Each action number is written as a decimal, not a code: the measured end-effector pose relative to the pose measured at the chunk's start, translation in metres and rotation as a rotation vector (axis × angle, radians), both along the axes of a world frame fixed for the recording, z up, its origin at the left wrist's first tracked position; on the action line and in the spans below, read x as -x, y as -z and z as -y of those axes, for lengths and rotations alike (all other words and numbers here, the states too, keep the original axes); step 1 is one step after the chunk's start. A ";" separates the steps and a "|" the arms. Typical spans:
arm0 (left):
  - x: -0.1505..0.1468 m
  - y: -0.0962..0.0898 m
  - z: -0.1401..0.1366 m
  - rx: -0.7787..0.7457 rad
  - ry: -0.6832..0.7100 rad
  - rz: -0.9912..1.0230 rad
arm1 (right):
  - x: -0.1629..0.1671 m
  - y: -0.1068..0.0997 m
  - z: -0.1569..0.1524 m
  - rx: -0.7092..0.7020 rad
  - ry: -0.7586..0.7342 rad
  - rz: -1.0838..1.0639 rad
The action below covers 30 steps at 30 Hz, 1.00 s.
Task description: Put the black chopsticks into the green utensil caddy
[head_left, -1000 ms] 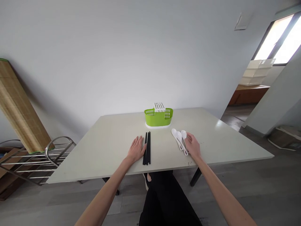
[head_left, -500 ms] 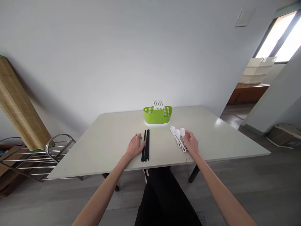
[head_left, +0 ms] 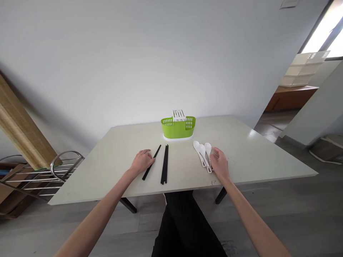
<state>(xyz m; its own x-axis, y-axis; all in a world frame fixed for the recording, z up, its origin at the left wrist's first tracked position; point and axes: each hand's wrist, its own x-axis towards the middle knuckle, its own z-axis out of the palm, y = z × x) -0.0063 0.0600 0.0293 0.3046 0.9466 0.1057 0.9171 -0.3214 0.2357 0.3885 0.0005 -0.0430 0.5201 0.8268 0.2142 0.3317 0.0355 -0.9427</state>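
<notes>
My left hand [head_left: 143, 161] pinches black chopsticks [head_left: 157, 151] that lie slanted low over the table; whether it is one or a pair I cannot tell. Just to their right rests a bundle of several black chopsticks [head_left: 165, 165], untouched. My right hand [head_left: 220, 164] has its fingers closed around the handle of the rightmost white spoon [head_left: 208, 146], hiding much of that handle. Two more white spoons, a middle spoon [head_left: 202, 149] and a left spoon [head_left: 197, 145], lie close beside it, bowls pointing away from me.
Behind the spoons and chopsticks, a green utensil basket [head_left: 178, 132] with a white base and a white slotted top stands near the wall. The pale table [head_left: 120, 142] has its front edge close to my legs. A metal rack [head_left: 57, 167] stands left of the table.
My left hand has moved left, drawing chopsticks away from the bundle into a slant. My right hand stays by the rightmost spoon. The camera view has shifted slightly.
</notes>
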 end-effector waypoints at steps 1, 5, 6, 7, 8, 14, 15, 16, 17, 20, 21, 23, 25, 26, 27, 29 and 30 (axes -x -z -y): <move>0.003 -0.006 -0.002 0.011 -0.001 -0.046 | 0.000 -0.002 0.003 0.006 0.002 -0.021; 0.002 -0.025 -0.013 0.047 0.034 -0.196 | 0.001 -0.007 0.011 0.030 0.023 -0.128; 0.000 -0.028 -0.016 0.057 0.046 -0.221 | 0.001 -0.008 0.012 0.035 0.027 -0.152; -0.003 -0.031 -0.019 0.068 0.056 -0.246 | 0.001 -0.008 0.012 0.039 0.029 -0.173; -0.006 -0.032 -0.022 0.078 0.061 -0.271 | 0.001 -0.008 0.013 0.040 0.028 -0.191; -0.022 -0.037 -0.041 0.107 0.060 -0.444 | 0.004 -0.015 0.017 0.073 -0.004 -0.252; -0.023 -0.038 -0.045 0.114 0.055 -0.467 | 0.005 -0.017 0.018 0.079 -0.008 -0.259; -0.023 -0.039 -0.050 0.124 0.047 -0.483 | 0.006 -0.020 0.019 0.084 -0.013 -0.263; -0.022 -0.040 -0.055 0.135 0.035 -0.493 | 0.007 -0.022 0.020 0.088 -0.019 -0.266; -0.017 -0.041 -0.070 0.170 -0.013 -0.476 | 0.008 -0.027 0.021 0.097 -0.030 -0.269; -0.014 -0.040 -0.075 0.179 -0.033 -0.458 | 0.008 -0.027 0.021 0.097 -0.030 -0.267; -0.008 -0.036 -0.085 0.187 -0.075 -0.420 | 0.007 -0.025 0.021 0.088 -0.028 -0.260; -0.002 -0.031 -0.092 0.177 -0.103 -0.378 | 0.006 -0.022 0.020 0.067 -0.028 -0.249; 0.001 -0.028 -0.096 0.168 -0.108 -0.354 | 0.005 -0.020 0.020 0.054 -0.030 -0.243; 0.003 -0.026 -0.098 0.157 -0.109 -0.326 | 0.005 -0.018 0.019 0.043 -0.033 -0.235; 0.006 -0.023 -0.103 0.140 -0.104 -0.271 | 0.004 -0.016 0.019 0.026 -0.043 -0.219; 0.006 -0.022 -0.104 0.137 -0.100 -0.251 | 0.004 -0.016 0.019 0.022 -0.045 -0.215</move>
